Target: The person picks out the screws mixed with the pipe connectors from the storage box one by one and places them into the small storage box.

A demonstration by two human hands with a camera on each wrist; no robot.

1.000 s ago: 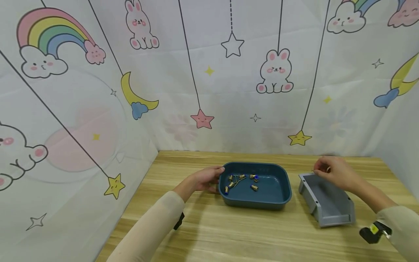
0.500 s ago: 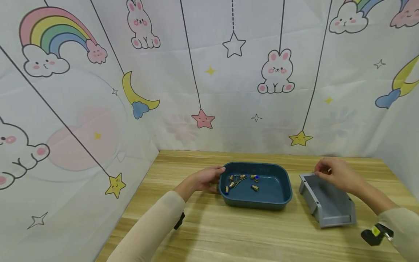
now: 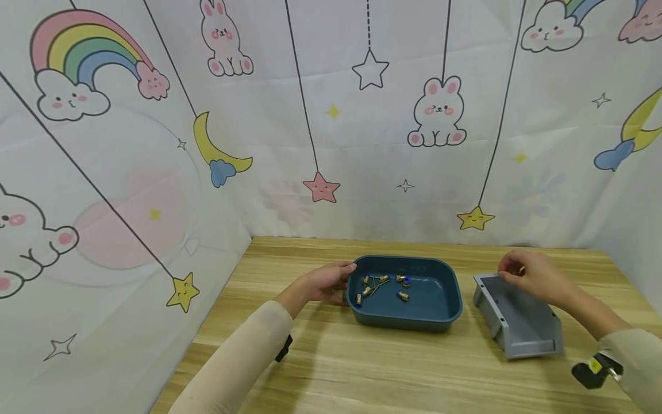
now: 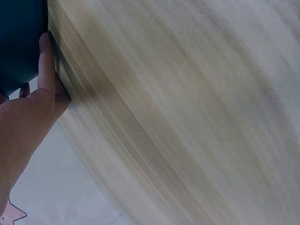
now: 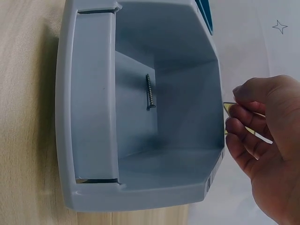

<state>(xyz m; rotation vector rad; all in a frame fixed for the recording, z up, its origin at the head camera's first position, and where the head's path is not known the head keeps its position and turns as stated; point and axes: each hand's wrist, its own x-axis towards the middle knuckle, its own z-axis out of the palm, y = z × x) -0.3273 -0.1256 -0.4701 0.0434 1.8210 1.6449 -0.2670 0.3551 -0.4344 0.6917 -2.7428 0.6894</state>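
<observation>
A blue plastic tray (image 3: 405, 323) stands mid-table with several brass fittings with blue ends (image 3: 403, 296) and a few thin screws (image 3: 380, 285) inside. My left hand (image 3: 324, 283) grips its left end, thumb and fingers about the wall; the left wrist view shows the hand (image 4: 33, 105) against the tray's side (image 4: 18, 44). My right hand (image 3: 532, 277) is over the back rim of a grey parts bin (image 3: 532, 347). In the right wrist view its fingers (image 5: 243, 124) are curled beside that rim, and I see nothing between them. One screw (image 5: 149, 91) lies in the bin.
The wooden tabletop (image 3: 372, 368) runs in front of both containers. A narrow gap separates the tray from the bin. Behind and to the left hangs a white cloth (image 3: 372, 138) printed with rabbits, stars and rainbows.
The head view has shifted very slightly. Both hands, the tray and the bin stay in place, with only a tiny movement at the right fingertips.
</observation>
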